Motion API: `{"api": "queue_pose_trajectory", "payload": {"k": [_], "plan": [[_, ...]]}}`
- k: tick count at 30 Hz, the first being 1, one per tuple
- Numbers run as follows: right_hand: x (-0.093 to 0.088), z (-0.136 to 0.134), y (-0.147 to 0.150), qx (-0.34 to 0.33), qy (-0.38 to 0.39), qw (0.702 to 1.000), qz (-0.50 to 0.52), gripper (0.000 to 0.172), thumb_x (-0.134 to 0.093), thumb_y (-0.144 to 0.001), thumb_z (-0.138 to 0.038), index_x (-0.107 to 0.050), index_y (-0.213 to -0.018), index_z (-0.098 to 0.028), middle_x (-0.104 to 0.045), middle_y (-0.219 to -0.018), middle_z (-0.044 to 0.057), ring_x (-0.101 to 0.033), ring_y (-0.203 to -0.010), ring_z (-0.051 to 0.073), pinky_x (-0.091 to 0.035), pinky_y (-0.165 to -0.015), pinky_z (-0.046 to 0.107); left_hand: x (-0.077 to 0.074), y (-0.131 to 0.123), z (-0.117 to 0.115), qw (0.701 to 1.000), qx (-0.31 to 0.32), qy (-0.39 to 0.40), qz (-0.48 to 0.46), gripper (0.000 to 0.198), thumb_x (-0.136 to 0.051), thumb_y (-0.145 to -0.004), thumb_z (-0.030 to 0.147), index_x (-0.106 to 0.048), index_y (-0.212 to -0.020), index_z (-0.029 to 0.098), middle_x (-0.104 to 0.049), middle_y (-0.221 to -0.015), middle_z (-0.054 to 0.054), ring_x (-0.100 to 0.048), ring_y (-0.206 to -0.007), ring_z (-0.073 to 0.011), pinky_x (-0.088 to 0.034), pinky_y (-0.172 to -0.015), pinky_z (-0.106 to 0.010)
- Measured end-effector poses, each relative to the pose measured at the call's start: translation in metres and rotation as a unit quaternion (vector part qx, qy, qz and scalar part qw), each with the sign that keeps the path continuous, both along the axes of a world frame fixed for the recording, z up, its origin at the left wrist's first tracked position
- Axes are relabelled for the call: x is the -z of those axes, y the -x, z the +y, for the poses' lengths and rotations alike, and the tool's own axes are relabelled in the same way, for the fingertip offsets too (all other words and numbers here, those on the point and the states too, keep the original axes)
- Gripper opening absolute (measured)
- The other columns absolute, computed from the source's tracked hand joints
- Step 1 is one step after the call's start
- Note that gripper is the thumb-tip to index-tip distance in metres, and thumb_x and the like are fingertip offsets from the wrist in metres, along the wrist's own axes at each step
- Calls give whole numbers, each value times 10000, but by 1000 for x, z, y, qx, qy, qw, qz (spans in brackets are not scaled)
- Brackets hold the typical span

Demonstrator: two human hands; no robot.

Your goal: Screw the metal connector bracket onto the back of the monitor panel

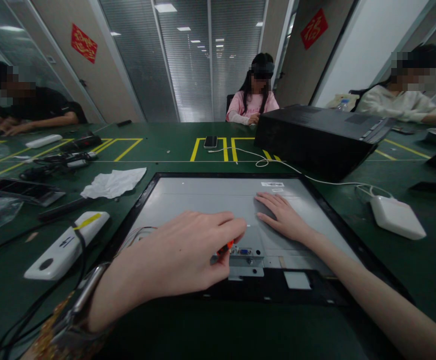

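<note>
My left hand (188, 252) is closed in a pinch on an orange-and-black screwdriver (225, 247), of which only a bit of the handle shows; its tip is hidden. It is over the lower middle of a monitor panel (188, 195), which lies back side up with a grey metal sheet inside a black frame. Just right of the pinch is a metal bracket (255, 261) with a blue video port (245, 251). My right hand (280, 217) lies flat on the metal sheet, fingers spread, holding nothing. Thin wires (139, 232) run partly behind my left wrist.
A black casing (315, 137) stands beyond the panel, with a white cable and white adapter (397, 216) to the right. Left are a white elongated device (68, 245), crumpled paper (113, 183) and black cables (58, 162). A phone (210, 142) lies farther back. Several people sit around the table.
</note>
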State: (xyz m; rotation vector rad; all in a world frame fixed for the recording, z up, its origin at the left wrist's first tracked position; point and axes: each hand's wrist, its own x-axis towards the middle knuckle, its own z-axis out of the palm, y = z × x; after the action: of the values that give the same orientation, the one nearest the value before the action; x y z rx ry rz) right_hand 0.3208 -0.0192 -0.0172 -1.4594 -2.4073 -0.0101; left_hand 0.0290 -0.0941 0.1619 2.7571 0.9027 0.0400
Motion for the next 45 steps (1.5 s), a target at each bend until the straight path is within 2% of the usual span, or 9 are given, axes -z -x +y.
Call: {"api": "queue_pose_trajectory", "payload": {"k": [8,11,13,17,22,29,33,37,45], "plan": [[0,0,0,4,2,1000,-3,519,-405,-968,-467,-460,-1405,-192,-493,-1463,131,-416,-1368,279,-273,-1147,521,-8,2,-4,995,26,98,-9,174,-541,-790,59,-503,-861,213,-542,-959,16,-528,-712,-125,-363,-578,-252],[1,1,0,4,2,1000,-2,523,-411,-966,-470,-462,-1403,-187,-491,-1464,132,-415,-1369,278,-270,-1149,520,-5,4,-2,996,12,90,-24,75,-590,-894,220,-526,-857,209,-545,-963,12,-533,-732,-133,-384,-605,-256],[1,1,-1,4,1,1000,1,521,-417,-964,-472,-465,-1401,-192,-494,-1462,131,-416,-1368,280,-273,-1147,523,-2,4,2,997,3,70,-30,159,-534,-964,311,-534,-846,204,-548,-924,11,-530,-723,-137,-389,-621,-264],[1,0,0,1,1,1000,0,521,-419,-966,-467,-466,-1398,-179,-493,-1462,139,-420,-1365,282,-277,-1145,527,2,5,6,998,-13,51,-34,181,-415,-1020,273,-523,-894,202,-565,-915,7,-547,-755,-148,-396,-657,-277],[0,0,0,-1,1,1000,-2,516,-415,-971,-460,-461,-1399,-175,-490,-1463,143,-416,-1368,278,-274,-1147,522,2,8,2,997,-26,62,-40,98,-439,-955,167,-492,-1018,221,-565,-1018,0,-566,-780,-149,-412,-698,-287],[1,0,0,1,0,1000,-2,517,-418,-966,-461,-461,-1402,-187,-490,-1464,135,-414,-1370,279,-277,-1147,525,-1,4,-2,998,-6,50,-38,153,-482,-831,84,-481,-917,212,-555,-947,0,-540,-785,-155,-402,-668,-274],[0,0,0,0,4,1000,-4,526,-411,-969,-467,-457,-1406,-177,-485,-1468,137,-408,-1372,279,-271,-1151,517,1,2,2,999,-3,17,-32,34,-502,-905,183,-498,-882,209,-569,-891,3,-531,-736,-158,-382,-629,-277],[-1,0,0,4,7,1000,0,522,-415,-967,-470,-463,-1403,-187,-486,-1468,131,-407,-1373,281,-267,-1153,516,6,2,8,1000,-7,0,-25,137,-435,-995,257,-520,-901,207,-585,-895,1,-547,-716,-153,-373,-620,-275],[-1,-1,0,1,5,1000,0,517,-408,-970,-468,-449,-1414,-208,-484,-1470,125,-411,-1371,282,-275,-1146,531,1,4,3,998,-13,45,-38,124,-478,-891,131,-512,-981,209,-592,-978,-10,-563,-758,-157,-404,-669,-279]]}}
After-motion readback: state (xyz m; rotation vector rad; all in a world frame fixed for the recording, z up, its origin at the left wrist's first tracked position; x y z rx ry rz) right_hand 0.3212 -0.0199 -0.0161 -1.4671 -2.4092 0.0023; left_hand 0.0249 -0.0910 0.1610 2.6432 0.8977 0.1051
